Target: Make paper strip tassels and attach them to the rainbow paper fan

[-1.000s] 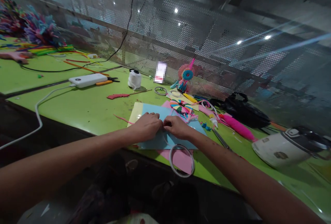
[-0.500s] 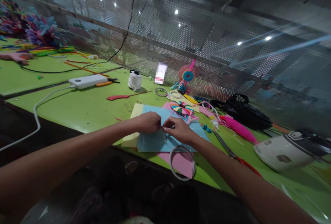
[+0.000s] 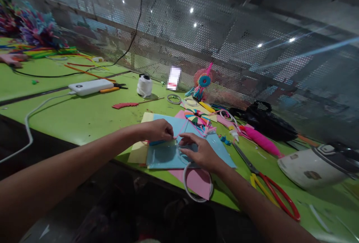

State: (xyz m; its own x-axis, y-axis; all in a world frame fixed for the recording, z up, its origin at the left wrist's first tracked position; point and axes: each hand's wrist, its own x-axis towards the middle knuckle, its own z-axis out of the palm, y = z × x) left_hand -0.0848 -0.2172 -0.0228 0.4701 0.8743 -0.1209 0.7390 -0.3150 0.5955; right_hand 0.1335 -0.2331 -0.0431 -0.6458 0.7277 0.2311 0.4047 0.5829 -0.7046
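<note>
My left hand (image 3: 160,130) is closed in a pinch over light blue sheets (image 3: 168,158), and a thin pink strip (image 3: 182,128) runs from its fingertips up towards a multicoloured paper disc (image 3: 197,115). Beside it, my right hand (image 3: 200,151) has its fingers curved and apart. Something clear, like a piece of tape, shows by those fingers, but its hold is unclear. Below the right hand, a white ring-like roll (image 3: 185,188) overlaps a pink sheet (image 3: 198,183) at the table's front edge. Yellow paper (image 3: 137,155) pokes out from beneath the blue sheets.
Red-and-yellow-handled scissors (image 3: 276,190) and a white kettle-like appliance (image 3: 304,166) are on the right. A black bag (image 3: 272,125) lies behind a pink bundle (image 3: 260,142). Leftward are a white string spool (image 3: 144,86), a power bank (image 3: 91,87) and pliers (image 3: 110,89). Perforated mesh stands behind.
My right hand's fingers have come apart from the left hand's fingertips and spread, moving slightly right and down. The view has shifted a little, showing more of the scissors.
</note>
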